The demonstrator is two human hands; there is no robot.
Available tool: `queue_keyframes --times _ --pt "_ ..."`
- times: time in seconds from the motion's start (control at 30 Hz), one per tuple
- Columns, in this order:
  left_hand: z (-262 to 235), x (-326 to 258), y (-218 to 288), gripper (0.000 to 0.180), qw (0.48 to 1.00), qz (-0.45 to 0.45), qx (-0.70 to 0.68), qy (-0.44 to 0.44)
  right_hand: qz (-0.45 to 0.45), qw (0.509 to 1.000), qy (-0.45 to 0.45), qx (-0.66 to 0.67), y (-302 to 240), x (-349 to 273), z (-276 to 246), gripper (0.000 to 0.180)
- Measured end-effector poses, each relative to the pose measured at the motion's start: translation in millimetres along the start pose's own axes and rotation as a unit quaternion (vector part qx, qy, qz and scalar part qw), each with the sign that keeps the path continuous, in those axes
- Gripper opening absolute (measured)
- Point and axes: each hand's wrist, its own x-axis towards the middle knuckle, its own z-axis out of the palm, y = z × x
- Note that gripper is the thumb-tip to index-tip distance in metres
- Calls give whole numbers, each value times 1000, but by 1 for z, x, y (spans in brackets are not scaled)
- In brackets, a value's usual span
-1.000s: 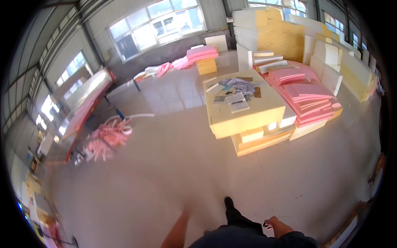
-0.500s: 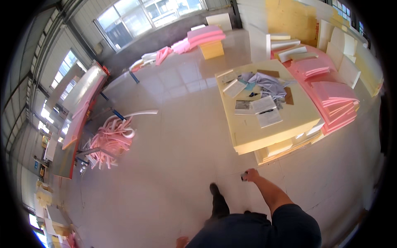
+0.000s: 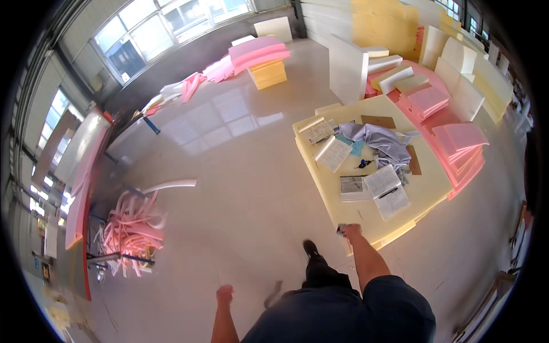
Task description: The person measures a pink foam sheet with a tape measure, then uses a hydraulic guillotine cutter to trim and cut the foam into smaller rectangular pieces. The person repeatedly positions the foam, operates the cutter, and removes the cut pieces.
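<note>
My right hand is out ahead of me, closed around a small grey-and-black object too small to make out. It appears beside the near corner of a pale yellow foam block stack. Over open floor to the left hangs my left hand, its fingers curled, with nothing visible in it. Open notebooks lie on the stack's top, one with a pen across its page. Behind them are a crumpled lavender cloth, a blue sheet and a small dark item.
Pink foam sheets and white boards stand right of the stack. To the left, a long table carries pink sheets, with a heap of pink strips beside it. Yellow blocks topped with pink foam stand farther back.
I have walked forward, and the foam stack with the notebooks is nearer. My left hand has swung up into view. The right hand keeps its hold on the small object.
</note>
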Motion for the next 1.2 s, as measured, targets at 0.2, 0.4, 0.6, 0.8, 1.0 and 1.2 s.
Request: queue_keyframes --times 0.2,0.4,0.6,0.8,1.0,1.2 --pt "-66 200 116 24 1000 5 -7 -29 25 968 159 191 -122 134 -14 19" --pt "-130 300 119 31 990 -109 36 -81 44 840 235 488 -135 221 -35 18" --pt "-148 368 29 30 977 -127 128 -114 -21 979 185 82 -257 267 63 13" --pt "-117 450 -81 27 950 -13 228 -215 -351 767 -43 -535 -424 279 267 17" --pt "-158 651 -93 55 944 -163 141 -249 -476 606 -68 -634 -584 312 413 25" --pt "-273 856 -18 35 991 -122 -1 46 -298 900 -131 -289 -775 277 531 26"
